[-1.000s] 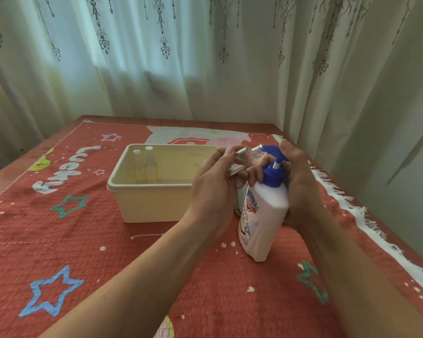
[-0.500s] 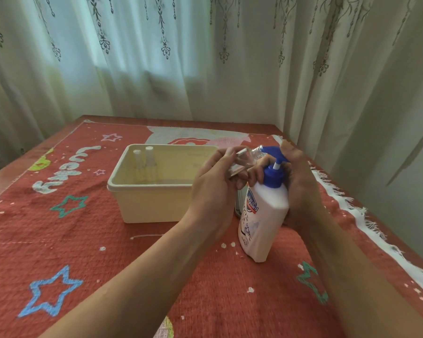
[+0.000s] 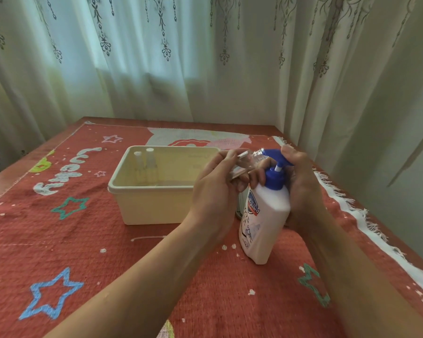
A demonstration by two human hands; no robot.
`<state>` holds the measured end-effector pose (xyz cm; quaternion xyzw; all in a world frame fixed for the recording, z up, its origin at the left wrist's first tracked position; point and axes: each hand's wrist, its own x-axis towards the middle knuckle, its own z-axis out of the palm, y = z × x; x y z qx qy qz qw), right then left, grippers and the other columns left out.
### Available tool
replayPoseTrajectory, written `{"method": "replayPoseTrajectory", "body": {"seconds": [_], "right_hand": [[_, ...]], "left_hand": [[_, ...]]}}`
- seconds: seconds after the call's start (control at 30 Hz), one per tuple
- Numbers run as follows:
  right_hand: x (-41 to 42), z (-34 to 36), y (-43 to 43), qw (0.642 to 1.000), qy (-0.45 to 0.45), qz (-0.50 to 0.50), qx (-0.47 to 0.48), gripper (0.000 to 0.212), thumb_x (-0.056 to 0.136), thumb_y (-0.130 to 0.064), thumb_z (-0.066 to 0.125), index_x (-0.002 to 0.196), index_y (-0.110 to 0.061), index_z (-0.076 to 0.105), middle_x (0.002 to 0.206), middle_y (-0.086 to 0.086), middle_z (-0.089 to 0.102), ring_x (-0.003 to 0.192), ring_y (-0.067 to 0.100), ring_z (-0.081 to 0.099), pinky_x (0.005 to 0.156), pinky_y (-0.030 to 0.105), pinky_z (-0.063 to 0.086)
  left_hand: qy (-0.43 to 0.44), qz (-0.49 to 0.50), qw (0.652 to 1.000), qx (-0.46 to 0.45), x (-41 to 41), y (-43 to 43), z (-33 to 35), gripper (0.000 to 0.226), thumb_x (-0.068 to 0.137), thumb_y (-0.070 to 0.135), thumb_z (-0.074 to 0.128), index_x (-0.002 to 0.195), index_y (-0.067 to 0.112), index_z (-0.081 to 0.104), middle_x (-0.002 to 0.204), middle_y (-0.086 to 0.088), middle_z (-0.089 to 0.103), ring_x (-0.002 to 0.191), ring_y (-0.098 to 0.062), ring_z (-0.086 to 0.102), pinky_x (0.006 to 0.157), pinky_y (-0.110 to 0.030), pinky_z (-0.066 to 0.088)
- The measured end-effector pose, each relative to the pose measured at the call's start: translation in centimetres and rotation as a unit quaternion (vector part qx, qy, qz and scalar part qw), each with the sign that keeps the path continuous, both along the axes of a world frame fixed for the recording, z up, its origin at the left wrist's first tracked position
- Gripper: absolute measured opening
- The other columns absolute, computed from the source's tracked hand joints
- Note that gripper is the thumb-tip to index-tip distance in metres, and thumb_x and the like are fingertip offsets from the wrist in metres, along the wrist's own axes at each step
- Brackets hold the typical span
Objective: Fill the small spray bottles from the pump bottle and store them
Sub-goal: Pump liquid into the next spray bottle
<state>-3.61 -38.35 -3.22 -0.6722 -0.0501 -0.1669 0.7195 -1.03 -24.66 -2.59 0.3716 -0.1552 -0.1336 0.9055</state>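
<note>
- Head view: hardly anything has shifted in the last second; the left grip (image 3: pixel 215 189) keeps pinching the small spray bottle (image 3: pixel 242 164), tilted, mouth at the pump bottle (image 3: pixel 266 215) nozzle
- right grip (image 3: pixel 300 181) stays curled round its neck
- filling probably continues; two bottles (image 3: pixel 145 164) already stand in the bin (image 3: pixel 156 206)

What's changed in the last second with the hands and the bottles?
Nothing visibly changed. The left hand holds the small clear bottle tilted at the spout of the pump bottle, and the right hand grips that bottle with a finger on top of the pump. In the cream bin the two small bottles stand as before.
</note>
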Motion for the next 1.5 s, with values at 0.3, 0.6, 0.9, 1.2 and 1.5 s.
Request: {"method": "replayPoseTrajectory", "body": {"seconds": [0.3,0.6,0.9,1.2,1.5], "right_hand": [[0.07,-0.21,0.03,1.0,0.005,0.003,-0.004,0.075,0.068,-0.088,0.059,0.064,-0.013,0.063,0.074,0.013,0.064,0.075,0.028,0.06,0.083,0.045,0.049],[-0.08,0.14,0.17,1.0,-0.007,0.006,0.002,0.053,0.092,-0.048,0.04,0.056,-0.015,0.061,0.068,0.013,0.062,0.065,0.022,0.058,0.07,0.036,0.046],[0.1,-0.04,0.09,1.0,0.012,0.002,-0.003,0.069,0.076,-0.082,0.059,0.063,-0.014,0.063,0.077,0.017,0.062,0.078,0.032,0.057,0.084,0.048,0.045],[-0.07,0.18,0.22,1.0,-0.007,0.006,0.004,0.053,0.093,-0.046,0.04,0.055,-0.017,0.063,0.066,0.01,0.063,0.063,0.021,0.057,0.072,0.038,0.045],[0.37,-0.2,-0.03,1.0,0.011,0.009,-0.001,0.078,0.066,-0.09,0.059,0.064,-0.012,0.063,0.079,0.019,0.062,0.08,0.033,0.057,0.089,0.047,0.048]], "left_hand": [[0.003,0.004,1.0,0.002,0.03,0.17,0.38,0.018,0.101,0.007,0.047,0.097,0.002,0.064,0.068,-0.002,0.064,0.054,-0.013,0.053,0.054,-0.022,0.041],[0.001,0.003,1.0,0.0,-0.1,-0.03,0.01,0.021,0.101,0.004,0.044,0.092,0.002,0.063,0.064,-0.002,0.063,0.052,-0.013,0.054,0.061,-0.028,0.033],[0.009,0.001,1.0,0.008,0.01,0.18,0.17,0.02,0.101,0.009,0.047,0.099,0.003,0.066,0.072,-0.003,0.065,0.06,-0.015,0.05,0.061,-0.027,0.039],[0.007,0.003,1.0,0.002,0.01,-0.01,0.0,0.021,0.101,0.004,0.045,0.091,0.003,0.063,0.064,-0.003,0.064,0.051,-0.014,0.052,0.059,-0.027,0.034],[0.002,0.002,1.0,0.016,0.19,0.31,0.15,0.021,0.101,0.009,0.047,0.098,0.004,0.067,0.074,-0.003,0.066,0.061,-0.015,0.05,0.059,-0.026,0.038]]}}
